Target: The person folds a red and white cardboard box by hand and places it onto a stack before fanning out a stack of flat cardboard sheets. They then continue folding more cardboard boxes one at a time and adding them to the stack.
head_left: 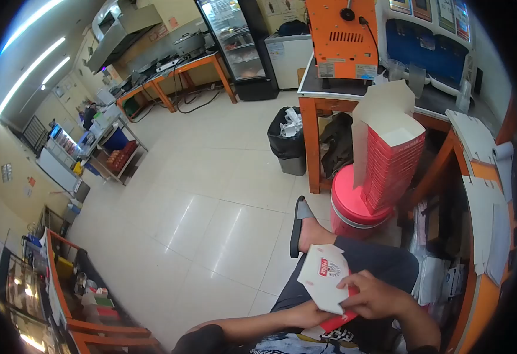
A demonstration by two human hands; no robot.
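Note:
A red and white cardboard food box (323, 274) is over my lap, with its printed white flap raised. My left hand (307, 315) grips the box low down from the left, its fingers mostly hidden behind the cardboard. On the other side, my right hand (372, 296) has bent fingers pressed on the flap's right edge. Part of the red side (340, 321) shows below my hands. A tall nested stack of similar red boxes (390, 165) stands upright on the lid of a pink bucket (350, 197), beyond my knee.
A black-lined trash bin (288, 141) stands beside an orange-legged table (313, 144) carrying an orange machine (344, 41). Orange-edged shelving (477, 236) is close on my right. A wooden chair (102, 333) is at lower left. Tiled floor (211, 177) stretches ahead toward a display fridge (238, 47).

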